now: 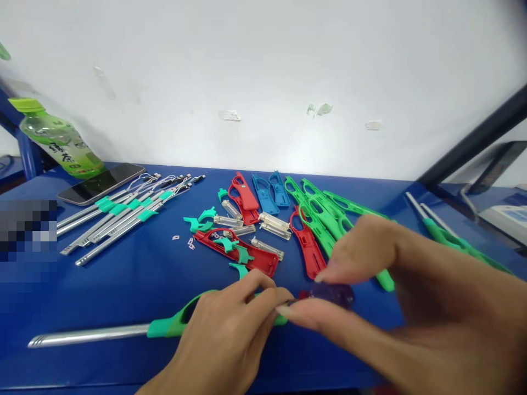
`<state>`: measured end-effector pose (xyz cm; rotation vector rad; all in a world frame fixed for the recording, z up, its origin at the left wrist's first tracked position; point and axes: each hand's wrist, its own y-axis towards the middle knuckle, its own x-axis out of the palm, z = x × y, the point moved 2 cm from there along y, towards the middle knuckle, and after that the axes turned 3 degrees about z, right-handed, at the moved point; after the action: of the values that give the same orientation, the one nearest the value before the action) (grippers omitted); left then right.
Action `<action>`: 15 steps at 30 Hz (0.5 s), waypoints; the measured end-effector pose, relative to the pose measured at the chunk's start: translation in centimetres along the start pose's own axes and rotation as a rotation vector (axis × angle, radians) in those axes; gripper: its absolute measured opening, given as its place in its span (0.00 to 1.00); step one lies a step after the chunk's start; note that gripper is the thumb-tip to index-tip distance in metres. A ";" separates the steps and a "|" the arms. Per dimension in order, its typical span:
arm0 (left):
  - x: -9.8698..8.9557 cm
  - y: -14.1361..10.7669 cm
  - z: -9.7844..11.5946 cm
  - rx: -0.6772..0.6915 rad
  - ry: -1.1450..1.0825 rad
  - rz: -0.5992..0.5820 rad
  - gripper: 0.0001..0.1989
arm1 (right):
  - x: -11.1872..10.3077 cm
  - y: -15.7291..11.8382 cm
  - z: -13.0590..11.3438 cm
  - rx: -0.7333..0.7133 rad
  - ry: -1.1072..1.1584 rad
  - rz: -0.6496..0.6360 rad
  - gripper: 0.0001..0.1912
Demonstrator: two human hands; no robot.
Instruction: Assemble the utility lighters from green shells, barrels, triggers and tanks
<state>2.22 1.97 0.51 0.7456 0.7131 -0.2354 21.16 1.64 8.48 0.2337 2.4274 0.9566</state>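
My left hand [230,323] is closed over the green handle of a long-nosed gas lighter [167,327], pressing it down near the table's front edge. The lighter's metal tube points left. Between the thumb and fingers of my right hand [411,307] is a short tool with a dark purple, see-through handle and a red collar, seemingly a screwdriver [340,295]. Its thin dark end meets my left fingertips at the lighter's handle; the exact contact point is hidden. Just beyond my hands lie a red handle shell [263,259] and teal triggers [241,253].
Metal lighter tubes [119,219] with wires lie left, near a phone [102,184] and a bottle [61,140]. Clear fuel tanks [275,226], blue shells [265,195] and green shells [325,216] spread across the middle. More green lighters [448,236] lie right. A white wall [263,66] stands behind.
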 end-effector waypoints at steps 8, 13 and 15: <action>0.1 0.0 -0.1 0.013 0.039 0.031 0.14 | -2.0 -0.2 0.8 -0.151 -0.122 -0.256 0.15; 0.2 0.1 -0.1 0.038 0.050 -0.001 0.15 | -0.5 0.2 0.1 -0.004 -0.031 -0.079 0.15; 0.1 0.1 -0.2 0.048 0.056 0.012 0.15 | -0.4 0.3 -0.4 0.032 -0.049 -0.103 0.14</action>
<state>2.29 2.14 0.38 0.8041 0.7578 -0.2220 21.24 1.47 9.07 0.1401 2.3866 0.8580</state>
